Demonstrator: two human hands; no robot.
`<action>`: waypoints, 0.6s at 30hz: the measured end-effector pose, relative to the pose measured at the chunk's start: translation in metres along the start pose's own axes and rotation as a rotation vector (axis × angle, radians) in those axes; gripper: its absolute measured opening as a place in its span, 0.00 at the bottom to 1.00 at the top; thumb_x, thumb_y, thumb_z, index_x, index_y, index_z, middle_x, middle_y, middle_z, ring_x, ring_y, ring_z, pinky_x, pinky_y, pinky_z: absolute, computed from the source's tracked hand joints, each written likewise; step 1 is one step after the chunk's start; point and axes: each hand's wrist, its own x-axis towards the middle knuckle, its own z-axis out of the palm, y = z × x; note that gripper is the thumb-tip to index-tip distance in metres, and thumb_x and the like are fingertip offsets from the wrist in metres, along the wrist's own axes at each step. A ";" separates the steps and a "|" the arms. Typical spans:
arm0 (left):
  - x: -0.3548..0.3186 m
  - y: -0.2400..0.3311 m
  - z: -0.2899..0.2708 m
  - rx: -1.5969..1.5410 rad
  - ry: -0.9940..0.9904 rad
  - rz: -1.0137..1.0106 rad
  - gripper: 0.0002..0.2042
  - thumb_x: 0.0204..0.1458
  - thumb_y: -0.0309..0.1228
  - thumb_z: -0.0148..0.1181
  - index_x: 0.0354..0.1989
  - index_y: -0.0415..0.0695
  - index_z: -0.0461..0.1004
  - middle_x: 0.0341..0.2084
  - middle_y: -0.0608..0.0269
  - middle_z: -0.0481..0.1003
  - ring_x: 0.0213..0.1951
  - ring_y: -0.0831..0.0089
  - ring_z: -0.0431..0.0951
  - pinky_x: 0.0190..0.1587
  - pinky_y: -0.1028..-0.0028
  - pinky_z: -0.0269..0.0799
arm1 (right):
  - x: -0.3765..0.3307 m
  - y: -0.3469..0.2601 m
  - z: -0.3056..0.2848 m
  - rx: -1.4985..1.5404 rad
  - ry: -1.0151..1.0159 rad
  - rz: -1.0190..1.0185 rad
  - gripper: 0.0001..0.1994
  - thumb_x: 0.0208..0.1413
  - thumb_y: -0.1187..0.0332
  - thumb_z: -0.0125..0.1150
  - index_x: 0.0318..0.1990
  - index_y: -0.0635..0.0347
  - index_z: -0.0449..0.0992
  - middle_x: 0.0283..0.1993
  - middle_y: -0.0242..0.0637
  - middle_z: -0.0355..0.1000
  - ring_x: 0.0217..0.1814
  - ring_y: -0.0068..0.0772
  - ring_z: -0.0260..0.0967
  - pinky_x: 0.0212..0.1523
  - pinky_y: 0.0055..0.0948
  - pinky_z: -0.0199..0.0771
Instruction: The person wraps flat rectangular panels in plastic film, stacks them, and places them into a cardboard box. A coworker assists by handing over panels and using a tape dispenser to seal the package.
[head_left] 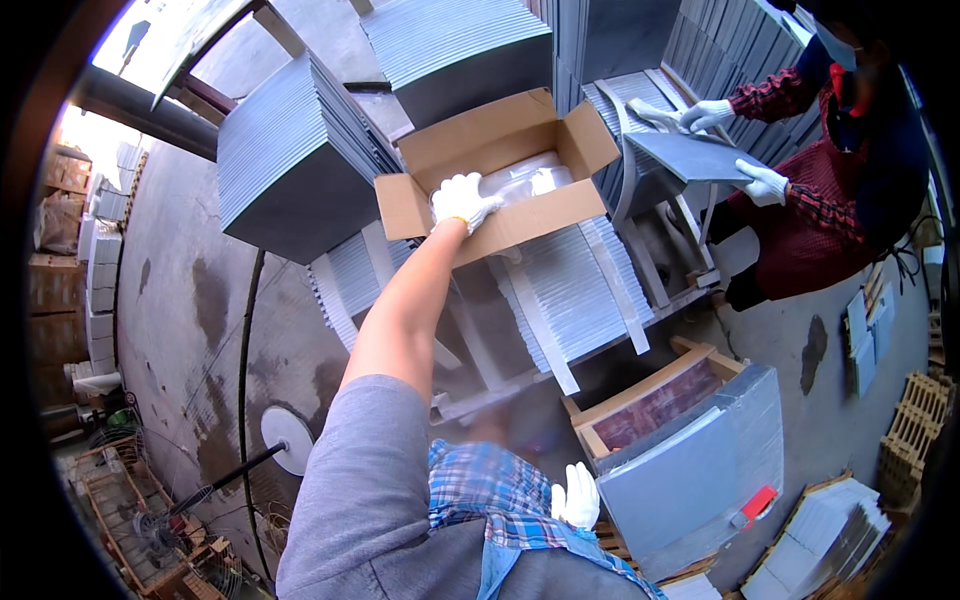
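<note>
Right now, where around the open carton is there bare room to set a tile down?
Free: the strapped flat stack directly below the cardboard box, and wet floor left of the big tile stack. Crowded: inside the box, where the left hand rests by plastic wrap.

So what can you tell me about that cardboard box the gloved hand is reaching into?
The cardboard box is plain brown, its flaps folded outward, and it rests open on stacked grey tiles. Inside lies something pale wrapped in clear plastic. The person's left hand, in a white glove, rests on the box's near wall, fingers over the rim.
</note>
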 end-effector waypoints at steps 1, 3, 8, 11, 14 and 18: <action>0.007 0.005 0.004 0.031 -0.025 0.013 0.28 0.51 0.55 0.61 0.54 0.49 0.76 0.54 0.48 0.74 0.58 0.51 0.72 0.60 0.56 0.68 | 0.007 -0.004 -0.002 0.000 -0.015 0.013 0.24 0.56 0.63 0.61 0.59 0.65 0.72 0.62 0.57 0.68 0.62 0.60 0.65 0.64 0.52 0.64; 0.024 0.005 0.013 0.090 -0.149 -0.040 0.26 0.53 0.53 0.59 0.56 0.51 0.76 0.58 0.50 0.71 0.60 0.52 0.70 0.60 0.53 0.68 | 0.018 -0.008 -0.004 -0.001 -0.026 0.066 0.24 0.57 0.63 0.60 0.59 0.64 0.72 0.62 0.56 0.68 0.62 0.59 0.65 0.64 0.51 0.63; 0.047 -0.015 0.035 0.153 -0.071 -0.010 0.15 0.57 0.43 0.55 0.45 0.50 0.82 0.46 0.56 0.79 0.53 0.56 0.76 0.54 0.54 0.70 | 0.032 -0.008 -0.010 0.026 -0.050 0.165 0.22 0.58 0.63 0.60 0.57 0.64 0.74 0.61 0.56 0.69 0.62 0.58 0.66 0.64 0.49 0.63; 0.051 -0.023 0.025 0.059 0.084 0.079 0.15 0.57 0.43 0.54 0.37 0.48 0.83 0.38 0.55 0.81 0.45 0.55 0.79 0.48 0.54 0.73 | 0.041 -0.010 -0.013 0.063 -0.026 0.175 0.20 0.59 0.63 0.59 0.56 0.63 0.75 0.60 0.56 0.70 0.61 0.58 0.67 0.63 0.48 0.65; 0.048 -0.029 -0.002 -0.035 0.138 0.162 0.16 0.57 0.44 0.54 0.35 0.45 0.82 0.35 0.50 0.80 0.41 0.50 0.79 0.44 0.54 0.73 | 0.064 -0.027 -0.027 0.086 -0.014 0.190 0.19 0.60 0.63 0.58 0.54 0.64 0.76 0.59 0.54 0.72 0.60 0.56 0.69 0.62 0.46 0.66; 0.031 -0.037 -0.021 -0.143 0.292 0.384 0.14 0.55 0.41 0.56 0.28 0.43 0.77 0.29 0.51 0.78 0.37 0.51 0.77 0.40 0.53 0.71 | 0.106 -0.040 -0.045 0.275 -0.058 0.245 0.17 0.64 0.63 0.54 0.53 0.65 0.77 0.56 0.51 0.75 0.59 0.52 0.71 0.62 0.41 0.68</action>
